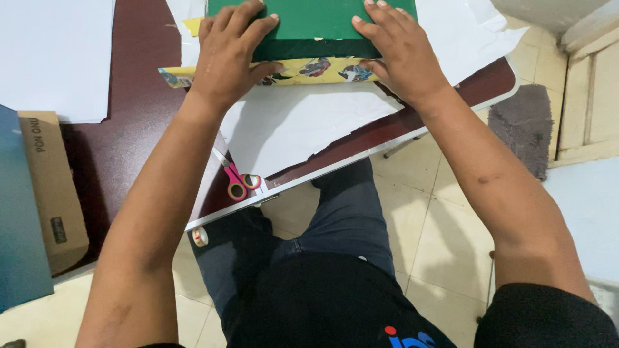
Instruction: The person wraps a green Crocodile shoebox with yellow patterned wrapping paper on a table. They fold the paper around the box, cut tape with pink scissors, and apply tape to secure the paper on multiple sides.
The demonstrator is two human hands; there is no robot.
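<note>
Spanning the far part of the dark bench [129, 129], a green box [309, 26] lies with its long axis left to right, straight ahead of both arms, on white paper [290, 129]. Yellow printed wrapping paper [309, 69] shows along its near edge. Left hand [229, 55] presses flat on the box's left end, thumb on the wrap; right hand [400, 48] presses the right end. Both are equally near, neither clenched. Pink scissors [237, 183] lie near the bench edge.

Even, fairly bright indoor light falls from above. The forearms cast soft shadows across the white paper [290, 129] and dark table [122, 129]. The picture is sharp at centre, while wide-angle distortion bends the table's edge and stretches the arms near the bottom.
</note>
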